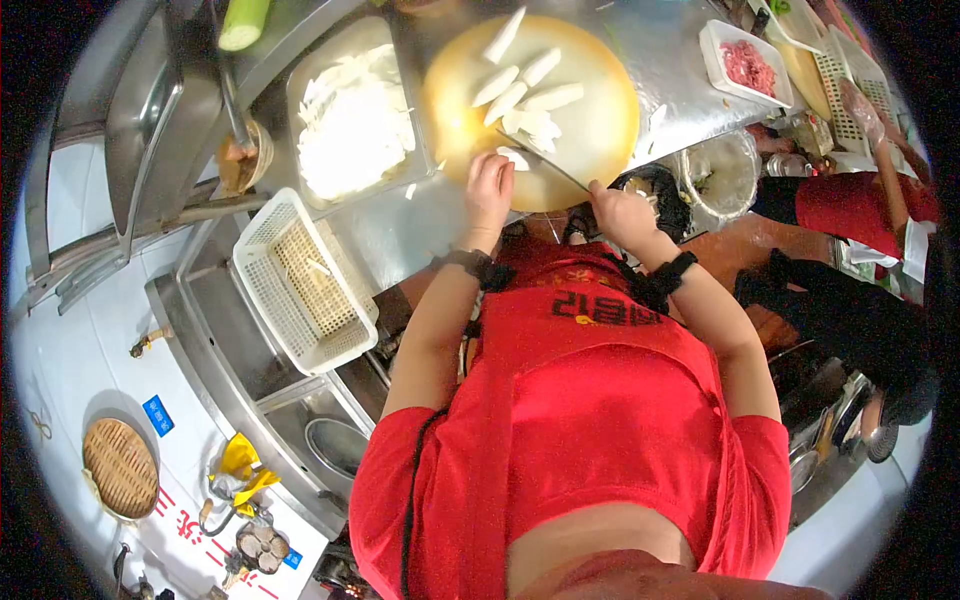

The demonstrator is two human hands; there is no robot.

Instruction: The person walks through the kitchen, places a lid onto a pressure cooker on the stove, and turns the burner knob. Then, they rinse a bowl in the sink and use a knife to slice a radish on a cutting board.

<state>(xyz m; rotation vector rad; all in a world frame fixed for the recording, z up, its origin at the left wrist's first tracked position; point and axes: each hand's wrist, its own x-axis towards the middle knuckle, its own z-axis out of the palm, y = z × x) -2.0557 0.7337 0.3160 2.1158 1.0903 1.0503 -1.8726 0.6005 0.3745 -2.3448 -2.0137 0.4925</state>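
My right hand (622, 214) is closed round the handle of a knife (552, 166). Its blade, seen nearly edge-on, slants up and left over a round cutting board (600, 110). Just left of the blade, my left hand (489, 195) has its fingers bent together at a piece of white vegetable (512, 158) on the board. Beyond the blade lies a small heap of white slices (532, 126). Several long peeled white chunks (552, 97) rest farther back on the board. A metal tray (300, 185) heaped with white slices (355, 125) stands left of the board.
A white plastic basket (345, 352) with a few scraps sits over the sink at left. At the back right is a white tray (711, 65) of pink chopped meat (748, 68). A lined bin (722, 180) stands below the counter. Another person's arm (885, 165) shows at far right.
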